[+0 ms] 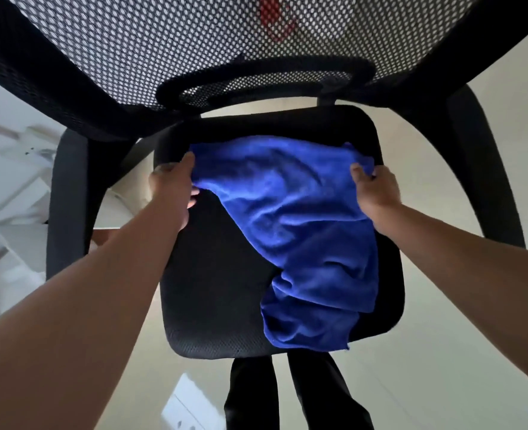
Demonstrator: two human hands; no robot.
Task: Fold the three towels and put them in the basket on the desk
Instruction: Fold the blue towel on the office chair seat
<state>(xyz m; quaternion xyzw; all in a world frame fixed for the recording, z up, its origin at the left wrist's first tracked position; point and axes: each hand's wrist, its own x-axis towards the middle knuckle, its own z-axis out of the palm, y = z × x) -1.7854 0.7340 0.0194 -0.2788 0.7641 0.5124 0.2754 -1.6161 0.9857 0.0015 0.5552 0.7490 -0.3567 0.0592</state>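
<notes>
STEP: flatten blue towel (287, 218) | GRIP: left hand (172, 187) and right hand (377, 190) each pinch a corner | DO: tension the edge between hands; smooth bunched slack below right hand.

Support: a black chair seat (219, 274) with a padded, mesh-textured cushion, lying below and between the two hands.
On it: one blue towel (303, 228), unfolded and rumpled.
Towel's far edge: stretched from the left hand (171, 187) to the right hand (377, 190), each gripping a corner; this edge looks slightly raised off the cushion.
Towel's near part: runs from under the right hand toward the person and bunches on that side of the seat, its end reaching just past the front edge.
Bare cushion: the part under and nearer than the left hand.
Beneath the chair: pale floor (458, 336), seen outside both hands.
</notes>
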